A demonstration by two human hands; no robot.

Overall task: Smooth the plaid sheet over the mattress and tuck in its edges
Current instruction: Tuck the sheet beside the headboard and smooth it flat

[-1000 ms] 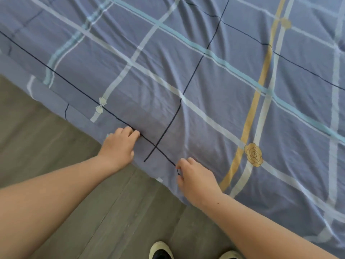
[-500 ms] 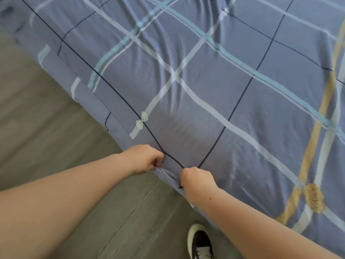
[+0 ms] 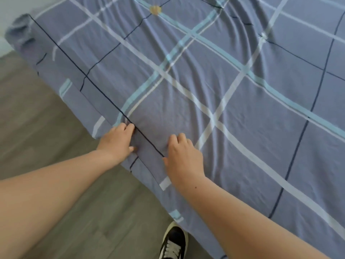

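Note:
The blue-grey plaid sheet (image 3: pixel 214 94), crossed by white, teal and dark lines, covers the mattress and hangs over its near side. My left hand (image 3: pixel 117 140) rests on the sheet at the mattress edge, fingers curled against the fabric beside a dark line. My right hand (image 3: pixel 183 156) lies palm down on top of the sheet a little to the right, fingers bent and pressing the cloth. Whether either hand pinches fabric is unclear. Soft wrinkles fan out across the sheet's upper middle. The far left corner (image 3: pixel 20 30) of the sheet is bunched.
Grey wood-look floor (image 3: pixel 37 131) runs along the left and bottom. My black-and-white shoe (image 3: pixel 173 242) stands on it close to the mattress side. A pale wall shows at the top left.
Both hands, fists gripping the hanging edge half a second ago, now lie flatter on the sheet at the mattress edge. The view has shifted left, showing the far left corner.

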